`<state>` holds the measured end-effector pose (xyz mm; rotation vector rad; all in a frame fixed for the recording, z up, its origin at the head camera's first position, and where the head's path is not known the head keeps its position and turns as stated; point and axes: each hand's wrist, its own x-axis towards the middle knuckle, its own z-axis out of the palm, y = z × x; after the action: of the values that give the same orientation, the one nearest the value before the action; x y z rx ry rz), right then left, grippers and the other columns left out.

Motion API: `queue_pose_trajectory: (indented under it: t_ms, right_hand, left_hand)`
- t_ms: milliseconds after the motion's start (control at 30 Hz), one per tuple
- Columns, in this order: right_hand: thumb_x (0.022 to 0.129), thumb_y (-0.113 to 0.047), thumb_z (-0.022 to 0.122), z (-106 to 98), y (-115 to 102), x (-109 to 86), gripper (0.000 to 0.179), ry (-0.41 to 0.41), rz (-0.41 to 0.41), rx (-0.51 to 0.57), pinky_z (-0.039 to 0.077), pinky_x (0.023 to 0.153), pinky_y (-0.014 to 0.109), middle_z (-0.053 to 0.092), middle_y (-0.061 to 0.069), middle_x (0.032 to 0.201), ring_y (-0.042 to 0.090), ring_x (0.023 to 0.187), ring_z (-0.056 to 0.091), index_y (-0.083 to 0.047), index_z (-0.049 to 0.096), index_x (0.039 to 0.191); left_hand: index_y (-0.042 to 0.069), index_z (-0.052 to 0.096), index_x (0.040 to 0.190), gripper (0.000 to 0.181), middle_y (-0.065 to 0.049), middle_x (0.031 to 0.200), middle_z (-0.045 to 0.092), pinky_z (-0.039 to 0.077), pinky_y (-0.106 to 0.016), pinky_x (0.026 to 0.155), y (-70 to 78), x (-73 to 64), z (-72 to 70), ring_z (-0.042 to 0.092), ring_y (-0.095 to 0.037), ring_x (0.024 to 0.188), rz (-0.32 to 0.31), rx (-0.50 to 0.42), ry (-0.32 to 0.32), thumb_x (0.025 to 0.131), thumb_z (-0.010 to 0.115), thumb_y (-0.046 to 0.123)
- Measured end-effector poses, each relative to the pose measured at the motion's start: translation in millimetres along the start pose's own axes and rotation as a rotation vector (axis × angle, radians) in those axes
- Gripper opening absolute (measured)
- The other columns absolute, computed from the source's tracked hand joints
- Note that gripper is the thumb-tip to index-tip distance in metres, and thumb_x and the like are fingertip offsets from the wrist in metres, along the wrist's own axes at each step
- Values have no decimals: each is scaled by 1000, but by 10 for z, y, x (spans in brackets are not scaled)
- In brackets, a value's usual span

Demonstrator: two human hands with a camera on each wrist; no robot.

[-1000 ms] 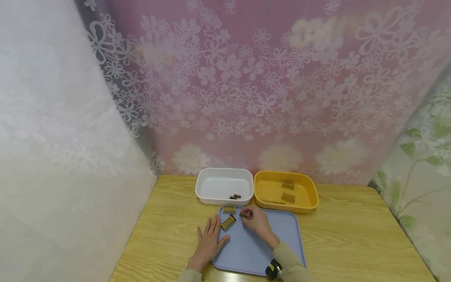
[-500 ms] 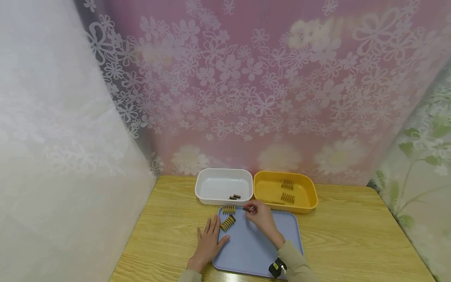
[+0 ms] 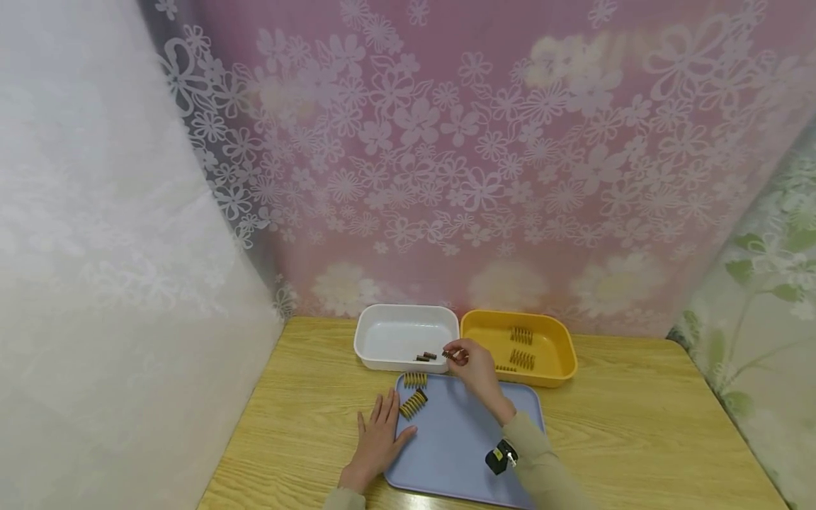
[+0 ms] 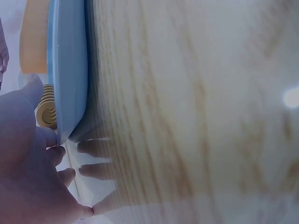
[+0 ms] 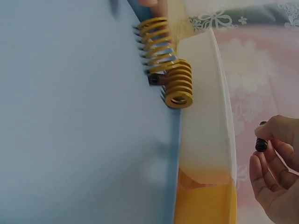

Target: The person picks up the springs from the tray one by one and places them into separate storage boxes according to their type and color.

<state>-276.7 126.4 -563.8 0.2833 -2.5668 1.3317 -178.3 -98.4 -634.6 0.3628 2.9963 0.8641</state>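
My right hand (image 3: 477,375) pinches a small dark spring (image 5: 262,136) between thumb and fingertips, near the right front corner of the white box (image 3: 363,354). My left hand (image 3: 376,440) lies with fingers spread at the left edge of the blue tray (image 3: 452,453). Close to those fingers, a yellow spring (image 3: 413,405) lies slanted on the tray, and another yellow spring (image 3: 415,380) is by the back rim. Between them, in the right wrist view, a small dark spring (image 5: 157,79) shows, partly covered.
A few small dark springs (image 3: 430,355) lie inside the white box. Beside it, touching or nearly so, the yellow box (image 3: 569,361) holds several yellow springs (image 3: 522,360). Both boxes stand behind the tray on the wooden table (image 3: 637,418). A flowered curtain (image 3: 484,177) hangs behind.
My right hand has lifted the small dark spring from the back of the tray, moving back and slightly right to the white box's corner. The left hand has stayed put.
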Motion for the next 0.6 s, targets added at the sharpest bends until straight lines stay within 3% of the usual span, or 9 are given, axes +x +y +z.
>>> queue_pose_trajectory:
  t_ms: [600]
  right_hand:
    - [84,3,76,245,39,591,15,-104,-115,-129,54,67,34,69,5,83,18,71,63,-5,75,97]
  left_hand:
    - [-3,35,155,79,-20,161,34,15,-82,106,-44,-20,-9,30,-47,147,16,23,15,99,60,47]
